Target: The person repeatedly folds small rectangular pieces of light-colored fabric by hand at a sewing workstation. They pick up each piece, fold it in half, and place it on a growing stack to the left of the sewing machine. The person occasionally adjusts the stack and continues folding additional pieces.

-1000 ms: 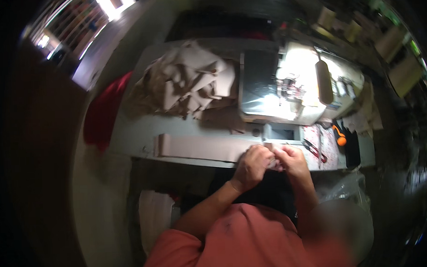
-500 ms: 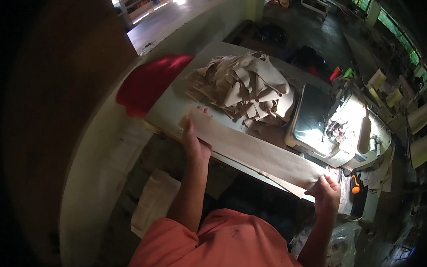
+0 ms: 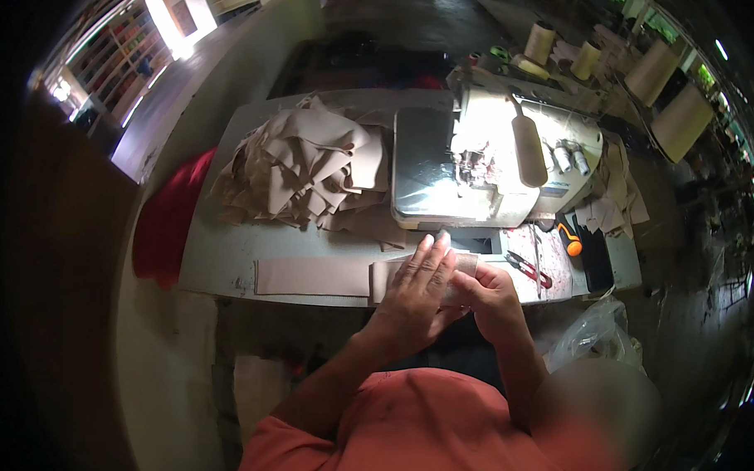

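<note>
- Your left hand (image 3: 412, 299) moved beside your right hand (image 3: 493, 295)
- Two fabric layers (image 3: 345, 276): right pinches, left fingers extended on top
- Right fingertips partly hidden

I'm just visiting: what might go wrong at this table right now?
The beige cloth strip lies along the front edge of the table, so it might slip off. The red tool is close to the right hand and might get bumped. The loose cloth heap sits right beside the sewing machine, so a piece could stray onto it.
</note>
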`<move>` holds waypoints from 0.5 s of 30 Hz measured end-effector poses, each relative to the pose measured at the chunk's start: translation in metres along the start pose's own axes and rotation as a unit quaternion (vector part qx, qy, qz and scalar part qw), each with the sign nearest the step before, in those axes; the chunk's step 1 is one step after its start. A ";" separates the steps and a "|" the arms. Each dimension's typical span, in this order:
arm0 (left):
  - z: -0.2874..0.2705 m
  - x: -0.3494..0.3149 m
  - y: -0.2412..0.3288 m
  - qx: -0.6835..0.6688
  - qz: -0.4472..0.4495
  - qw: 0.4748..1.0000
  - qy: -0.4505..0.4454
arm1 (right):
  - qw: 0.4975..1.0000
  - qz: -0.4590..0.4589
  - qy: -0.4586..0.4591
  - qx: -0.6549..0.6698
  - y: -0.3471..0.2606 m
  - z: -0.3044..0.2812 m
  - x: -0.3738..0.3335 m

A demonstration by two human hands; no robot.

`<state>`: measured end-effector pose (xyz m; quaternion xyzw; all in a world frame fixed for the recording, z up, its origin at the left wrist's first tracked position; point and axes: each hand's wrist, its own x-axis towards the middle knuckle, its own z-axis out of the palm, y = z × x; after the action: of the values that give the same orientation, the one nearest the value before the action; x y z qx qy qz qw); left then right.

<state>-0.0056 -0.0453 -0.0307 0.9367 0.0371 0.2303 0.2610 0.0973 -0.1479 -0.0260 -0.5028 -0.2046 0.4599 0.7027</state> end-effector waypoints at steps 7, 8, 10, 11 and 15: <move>-0.013 0.029 -0.030 -0.524 -0.188 0.822 -0.121 | 0.984 -0.052 0.011 -0.169 -0.022 0.009 -0.008; -0.013 0.031 -0.027 -0.621 -0.223 0.742 -0.119 | 0.980 -0.062 0.020 -0.189 -0.023 0.010 -0.009; -0.009 0.028 -0.034 -0.604 -0.237 0.752 -0.119 | 0.970 -0.083 0.036 -0.227 -0.024 0.011 -0.012; -0.009 0.028 -0.036 -0.595 -0.246 0.756 -0.118 | 0.967 -0.086 0.043 -0.237 -0.022 0.008 -0.011; -0.020 0.028 -0.022 -0.516 -0.273 0.809 -0.066 | 0.971 -0.079 0.054 -0.218 -0.018 0.004 -0.009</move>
<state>0.0120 -0.0114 -0.0152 0.6282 0.1496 0.0720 0.7601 0.0971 -0.1550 -0.0069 -0.6502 -0.3006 0.3195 0.6203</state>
